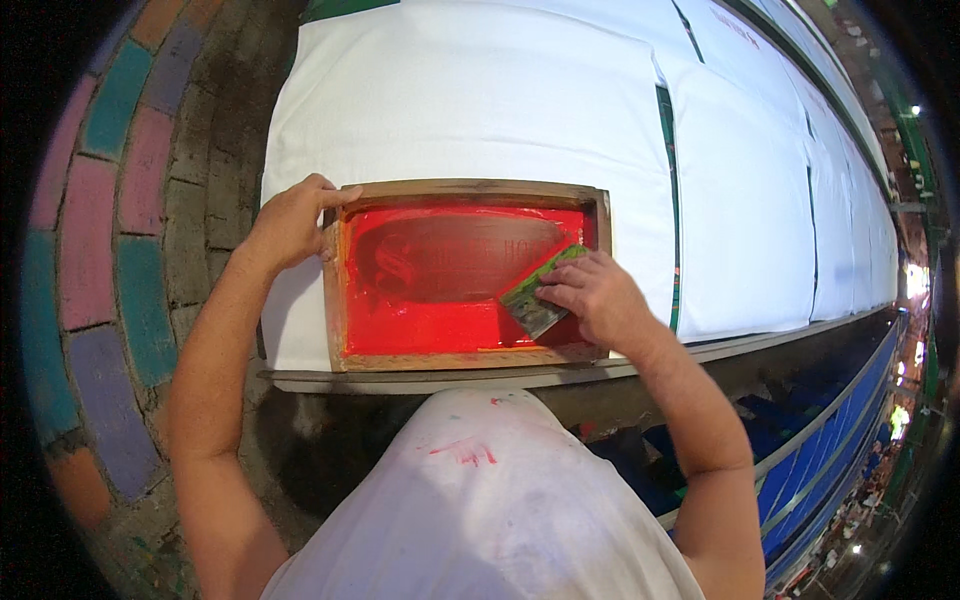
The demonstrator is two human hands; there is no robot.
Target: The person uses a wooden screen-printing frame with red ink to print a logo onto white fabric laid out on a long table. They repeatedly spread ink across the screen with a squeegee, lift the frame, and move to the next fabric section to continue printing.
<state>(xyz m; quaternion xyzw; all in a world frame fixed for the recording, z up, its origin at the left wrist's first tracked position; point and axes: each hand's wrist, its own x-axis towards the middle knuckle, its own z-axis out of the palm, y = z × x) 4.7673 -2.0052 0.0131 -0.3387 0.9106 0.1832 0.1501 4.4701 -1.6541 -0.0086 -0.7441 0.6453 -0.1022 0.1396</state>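
A wooden screen printing frame (470, 188) lies on a white cloth (450, 100) near the table's front edge. Bright red ink (420, 328) covers much of its mesh, around a darker oval with lettering. At the frame's far left corner, my left hand (287, 225) grips the wood, thumb and fingers around the rim. Inside the frame, toward the right, my right hand (608, 302) holds a squeegee (540, 303), a flat blade stained green and dark. It is slanted, and its far edge touches the red ink. My palm hides part of its right end.
More white cloths (740, 200) lie side by side along the long table to the right, with narrow dark green gaps between them. Below the table's front ledge (400, 383) are blue panels (830, 430). Coloured paving bricks (90, 240) cover the ground at left.
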